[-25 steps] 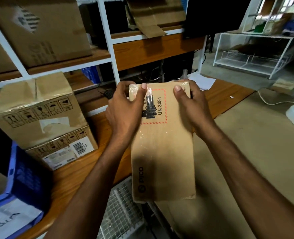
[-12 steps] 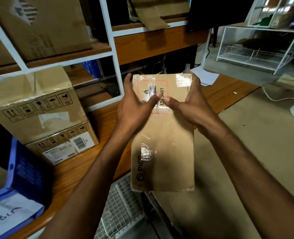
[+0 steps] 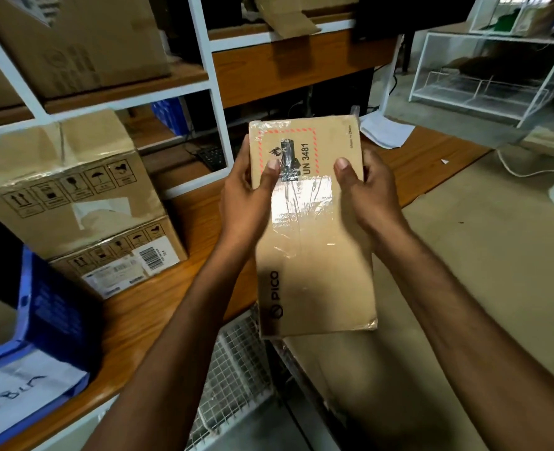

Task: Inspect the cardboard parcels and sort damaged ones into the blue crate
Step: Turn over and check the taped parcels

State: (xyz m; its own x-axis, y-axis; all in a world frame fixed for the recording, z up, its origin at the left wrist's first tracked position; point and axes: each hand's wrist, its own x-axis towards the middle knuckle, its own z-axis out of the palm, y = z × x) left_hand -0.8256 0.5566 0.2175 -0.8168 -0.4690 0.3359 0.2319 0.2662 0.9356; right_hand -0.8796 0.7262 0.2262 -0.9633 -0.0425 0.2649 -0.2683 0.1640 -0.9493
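The parcel (image 3: pixel 314 242) is held in the air over the front edge of the wooden counter (image 3: pixel 158 314). Its far end is above the wood and its near end hangs past the edge, over a wire mesh (image 3: pixel 236 369) lower down. To the right there is open floor (image 3: pixel 483 255). To the left, two stacked boxes (image 3: pixel 74 196) stand on the counter, apart from the parcel, with a white shelf frame (image 3: pixel 217 102) behind them.

The left hand (image 3: pixel 246 193) grips the parcel's left long edge and the right hand (image 3: pixel 370 190) grips its right long edge, each with the thumb pressed on the top face and the fingers curled underneath.

The parcel is a flat brown cardboard box. It has a red dashed label reading UN 3481 at the far end and PICO printed near the close end. Wrinkled, shiny clear tape crosses the middle, and more tape puckers at the near right corner. I cannot tell whether the cardboard is torn or dented.

The blue crate (image 3: pixel 51 307) sits at the far left on the counter, close to its front edge. A white paper (image 3: pixel 18 395) with handwriting shows at its near side. What is inside the crate cannot be seen.
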